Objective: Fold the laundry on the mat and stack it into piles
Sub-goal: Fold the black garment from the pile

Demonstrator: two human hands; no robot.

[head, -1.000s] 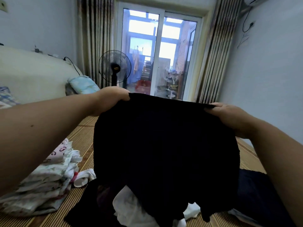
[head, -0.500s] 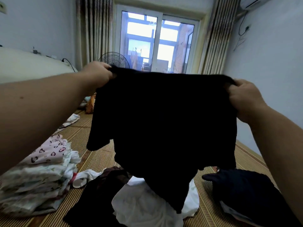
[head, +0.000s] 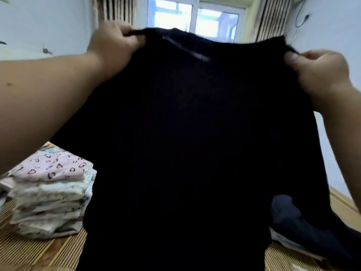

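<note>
A large black garment (head: 187, 137) hangs spread out in front of me and fills most of the view. My left hand (head: 115, 44) pinches its top left corner. At the top right, my right hand (head: 318, 69) grips the other corner. A stack of folded light clothes (head: 50, 194), topped by a pink piece with heart prints, sits on the woven mat (head: 35, 251) at the lower left. A dark blue pile (head: 304, 229) lies on the mat at the lower right. The unfolded laundry behind the black garment is hidden.
A window (head: 193, 20) with striped curtains on both sides stands straight ahead. Pale walls close in on the left and right. The mat's wooden edge (head: 343, 204) runs along the right wall.
Both hands have raised the black garment higher and spread it wider, so it now hides the loose laundry and the fan. The view has shifted closer.
</note>
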